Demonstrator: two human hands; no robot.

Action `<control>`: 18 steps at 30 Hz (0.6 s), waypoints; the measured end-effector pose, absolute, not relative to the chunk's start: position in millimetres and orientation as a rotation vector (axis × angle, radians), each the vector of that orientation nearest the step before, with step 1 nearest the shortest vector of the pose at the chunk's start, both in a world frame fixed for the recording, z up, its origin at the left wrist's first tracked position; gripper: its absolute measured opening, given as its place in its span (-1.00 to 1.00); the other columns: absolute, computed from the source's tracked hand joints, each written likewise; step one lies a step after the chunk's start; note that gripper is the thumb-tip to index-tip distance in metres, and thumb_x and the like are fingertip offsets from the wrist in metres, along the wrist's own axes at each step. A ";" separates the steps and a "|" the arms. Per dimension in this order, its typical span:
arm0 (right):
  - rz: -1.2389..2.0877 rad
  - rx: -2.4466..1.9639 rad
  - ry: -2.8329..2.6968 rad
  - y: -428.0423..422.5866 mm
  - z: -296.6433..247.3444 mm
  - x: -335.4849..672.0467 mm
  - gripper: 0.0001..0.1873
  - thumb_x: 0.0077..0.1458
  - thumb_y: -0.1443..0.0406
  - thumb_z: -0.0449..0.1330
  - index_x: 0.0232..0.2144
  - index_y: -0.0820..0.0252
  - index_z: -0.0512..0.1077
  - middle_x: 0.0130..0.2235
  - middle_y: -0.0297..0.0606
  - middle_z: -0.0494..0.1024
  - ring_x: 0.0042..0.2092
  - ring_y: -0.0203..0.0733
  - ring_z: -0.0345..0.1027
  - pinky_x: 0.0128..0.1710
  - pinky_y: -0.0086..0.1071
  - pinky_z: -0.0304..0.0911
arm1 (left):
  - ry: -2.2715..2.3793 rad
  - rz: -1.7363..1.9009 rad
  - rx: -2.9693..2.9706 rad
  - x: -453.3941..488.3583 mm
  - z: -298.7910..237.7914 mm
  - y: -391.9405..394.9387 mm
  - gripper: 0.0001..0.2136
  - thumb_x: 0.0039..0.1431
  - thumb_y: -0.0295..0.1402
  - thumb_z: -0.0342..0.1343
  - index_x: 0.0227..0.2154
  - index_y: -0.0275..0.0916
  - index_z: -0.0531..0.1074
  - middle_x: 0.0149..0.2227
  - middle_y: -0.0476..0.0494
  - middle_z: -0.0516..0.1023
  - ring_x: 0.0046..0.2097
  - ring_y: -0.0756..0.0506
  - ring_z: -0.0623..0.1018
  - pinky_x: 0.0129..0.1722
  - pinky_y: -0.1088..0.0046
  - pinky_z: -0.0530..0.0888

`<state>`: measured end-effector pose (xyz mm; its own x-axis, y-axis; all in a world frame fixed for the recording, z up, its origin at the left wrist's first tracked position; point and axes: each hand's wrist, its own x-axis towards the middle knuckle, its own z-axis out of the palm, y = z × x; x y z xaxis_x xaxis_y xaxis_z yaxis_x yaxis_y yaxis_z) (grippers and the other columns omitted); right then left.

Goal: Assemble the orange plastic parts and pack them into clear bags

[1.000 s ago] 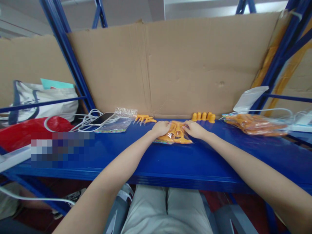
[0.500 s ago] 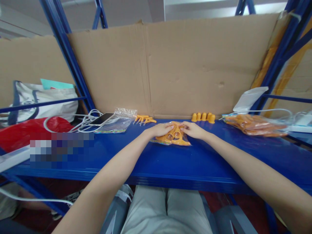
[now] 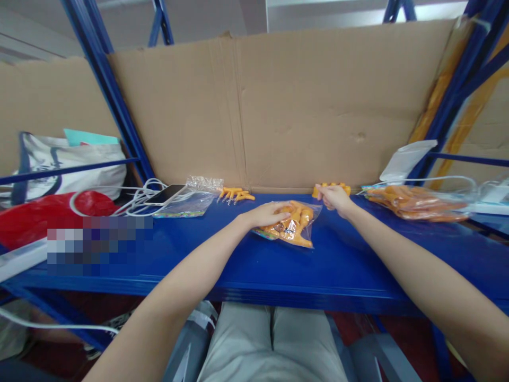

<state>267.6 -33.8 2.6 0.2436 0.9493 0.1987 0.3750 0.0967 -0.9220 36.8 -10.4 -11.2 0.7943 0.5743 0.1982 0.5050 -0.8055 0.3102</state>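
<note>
A clear plastic bag of orange plastic parts (image 3: 296, 225) lies on the blue tabletop in front of me. My left hand (image 3: 272, 213) grips the bag's left side, fingers over the film and the thumb low. Away from the bag, my right hand (image 3: 334, 198) reaches to the back of the table with its fingers curled. Its fingertips are at the row of small orange thimble-shaped caps (image 3: 347, 189), partly covering them. Whether a cap is between the fingers is hidden.
Orange pieces with metal hooks (image 3: 234, 194) lie at the back, beside an empty clear bag (image 3: 186, 206) and a phone (image 3: 166, 194). Another bag of orange parts (image 3: 413, 202) lies at right. White cables (image 3: 149, 191) and a red bag (image 3: 51, 215) are left. Cardboard (image 3: 298, 111) walls the back.
My right hand has let go of the bag and moved back and right to the caps. The bag has turned slightly, its right side spreading out, with my left hand still on it.
</note>
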 end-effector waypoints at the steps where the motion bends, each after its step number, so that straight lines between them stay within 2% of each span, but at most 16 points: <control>1: 0.671 -1.474 -1.301 -33.2 1.8 270.3 -0.57 0.23 0.20 0.05 -0.67 0.19 0.23 -0.81 -0.51 0.07 -0.77 -0.47 -0.12 -0.77 -0.56 -0.15 | 0.813 0.425 2.751 37.8 -11.3 -11.8 -0.53 0.26 -0.12 -0.13 0.16 -0.18 0.24 0.26 -0.13 0.24 0.26 -0.14 0.26 0.25 0.28 0.14; 5: 0.732 -1.525 -1.409 -32.0 -3.8 275.5 -0.69 0.14 0.19 0.18 -0.58 0.23 0.35 -0.69 -0.40 0.31 -0.69 -0.44 0.11 -0.75 -0.56 0.02 | 0.768 0.438 2.780 40.1 -12.0 -15.8 -0.57 0.28 -0.14 -0.13 0.15 -0.16 0.26 0.25 -0.11 0.26 0.26 -0.14 0.25 0.26 0.27 0.15; 9: 0.798 -1.587 -1.498 -27.8 -10.3 276.6 -0.68 0.14 0.15 0.16 -0.54 0.25 0.43 -0.64 -0.33 0.35 -0.63 -0.37 0.19 -0.66 -0.49 0.15 | 0.755 0.462 2.803 40.7 -14.1 -15.6 -0.56 0.29 -0.13 -0.13 0.17 -0.13 0.23 0.24 -0.09 0.29 0.25 -0.12 0.28 0.23 0.28 0.20; 13: 0.727 -1.608 -1.535 -23.6 -14.9 279.0 -0.67 0.12 0.15 0.16 -0.56 0.25 0.46 -0.54 -0.23 0.44 -0.50 -0.27 0.31 -0.43 -0.34 0.33 | 0.741 0.476 2.822 41.3 -14.8 -16.1 -0.58 0.29 -0.14 -0.12 0.15 -0.11 0.27 0.22 -0.07 0.31 0.23 -0.11 0.30 0.23 0.30 0.21; 15: 0.791 -1.612 -1.566 -24.4 -15.2 279.6 -0.67 0.10 0.11 0.17 -0.54 0.24 0.46 -0.51 -0.19 0.46 -0.46 -0.21 0.35 -0.37 -0.27 0.35 | 0.759 0.477 2.829 41.8 -14.4 -17.5 -0.59 0.29 -0.15 -0.12 0.15 -0.09 0.28 0.23 -0.05 0.30 0.23 -0.11 0.30 0.24 0.29 0.20; 18: 0.892 -1.624 -1.637 -29.2 -12.7 278.3 -0.62 0.05 0.02 0.19 -0.50 0.24 0.45 -0.52 -0.18 0.46 -0.47 -0.18 0.35 -0.38 -0.25 0.35 | 0.796 0.464 2.832 42.4 -13.8 -19.7 -0.58 0.28 -0.15 -0.11 0.16 -0.10 0.26 0.24 -0.06 0.28 0.24 -0.11 0.29 0.24 0.29 0.19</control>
